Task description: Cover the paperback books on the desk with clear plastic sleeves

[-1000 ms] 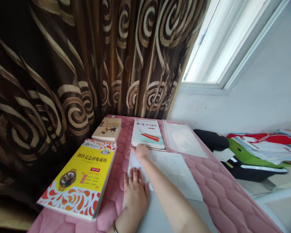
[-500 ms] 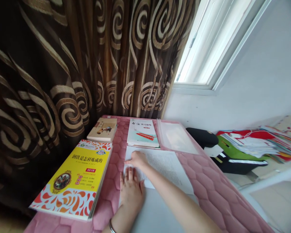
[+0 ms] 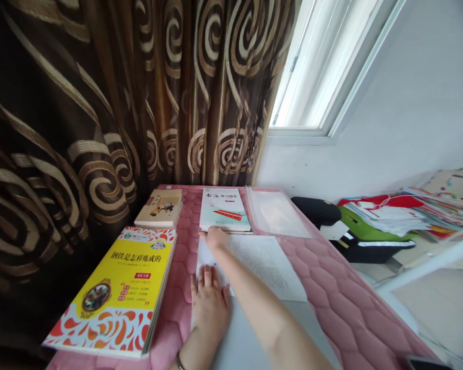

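A white page with printed text lies on the pink quilted cover, with a plain pale grey sheet below it. My left hand rests flat on the left part of both, fingers stretched out and a bracelet on the wrist. Crossing over from the right, my right hand is at the page's upper left corner with its fingers curled; whether it holds anything is hidden. Just beyond it lies a white and green calligraphy book.
At left lie a thick yellow book and a small tan book. Clear plastic sheets lie at the back right. Past the right edge are a black and green bag and piled papers. A dark object shows at bottom right.
My right hand drew back toward my left hand, then moved away again to the page's upper left corner. My left hand stays flat. The view has swung slightly right.
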`<state>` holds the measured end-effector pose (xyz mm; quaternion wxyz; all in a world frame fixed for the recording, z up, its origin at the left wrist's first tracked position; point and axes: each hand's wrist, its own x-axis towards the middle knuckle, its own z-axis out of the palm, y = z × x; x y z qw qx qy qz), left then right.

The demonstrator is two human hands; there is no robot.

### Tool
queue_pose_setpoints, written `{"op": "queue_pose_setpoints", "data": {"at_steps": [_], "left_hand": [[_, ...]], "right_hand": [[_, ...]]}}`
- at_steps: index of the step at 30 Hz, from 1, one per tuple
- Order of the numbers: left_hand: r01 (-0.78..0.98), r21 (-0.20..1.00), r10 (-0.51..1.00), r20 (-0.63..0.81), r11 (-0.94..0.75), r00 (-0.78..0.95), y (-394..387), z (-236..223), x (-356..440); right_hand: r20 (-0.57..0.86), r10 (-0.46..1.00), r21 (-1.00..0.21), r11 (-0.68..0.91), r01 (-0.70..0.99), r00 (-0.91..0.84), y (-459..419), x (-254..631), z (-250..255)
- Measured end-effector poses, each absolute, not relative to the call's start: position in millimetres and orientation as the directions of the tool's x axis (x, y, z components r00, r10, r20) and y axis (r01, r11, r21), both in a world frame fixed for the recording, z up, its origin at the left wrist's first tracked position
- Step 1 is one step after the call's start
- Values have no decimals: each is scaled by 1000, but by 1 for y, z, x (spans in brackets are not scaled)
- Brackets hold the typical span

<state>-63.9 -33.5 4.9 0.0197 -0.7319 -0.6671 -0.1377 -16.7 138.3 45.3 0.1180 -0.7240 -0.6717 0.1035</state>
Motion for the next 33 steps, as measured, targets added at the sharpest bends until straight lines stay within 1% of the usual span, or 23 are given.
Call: {"op": "queue_pose_setpoints", "data": {"at_steps": [3, 9, 11, 13, 16, 17, 21, 25, 28, 31, 33], "left_hand": [[982, 155, 969, 236, -108, 70, -33, 6, -64], [982, 147, 962, 263, -121, 79, -32, 9, -64], [982, 139, 957, 279, -128, 85, -33, 10, -64], [982, 132, 954, 288, -132, 90, -34, 10, -65], [984, 118, 949, 299, -137, 96, -34, 10, -65], [984, 112, 947, 306, -138, 98, -34, 9, -65], [988, 74, 942, 318, -137, 107, -33, 10, -64], [990, 14, 945, 300, -138, 127, -34, 12, -64], [995, -13, 953, 284, -103, 103, -36, 14, -58], [992, 4, 969, 217, -123, 119, -36, 14, -38], [979, 45, 971, 143, -199, 191, -33, 16, -13]], "right_hand": [[16, 1000, -348, 7, 937, -2, 126, -14, 42], [62, 964, -474, 258, 842, -260, 81, 14, 29], [92, 946, -514, 313, 799, -311, 70, 39, 28], [131, 937, -540, 342, 769, -325, 61, 73, 28], [229, 913, -573, 407, 711, -339, 50, 136, 27], [235, 918, -567, 397, 722, -320, 46, 156, 25], [180, 943, -520, 334, 786, -281, 32, 216, 13], [181, 937, -478, 349, 806, -299, 26, 230, 4], [192, 931, -453, 366, 813, -312, 27, 227, 3], [209, 928, -468, 373, 801, -310, 29, 226, 4], [224, 930, -510, 368, 778, -292, 29, 227, 5]]}}
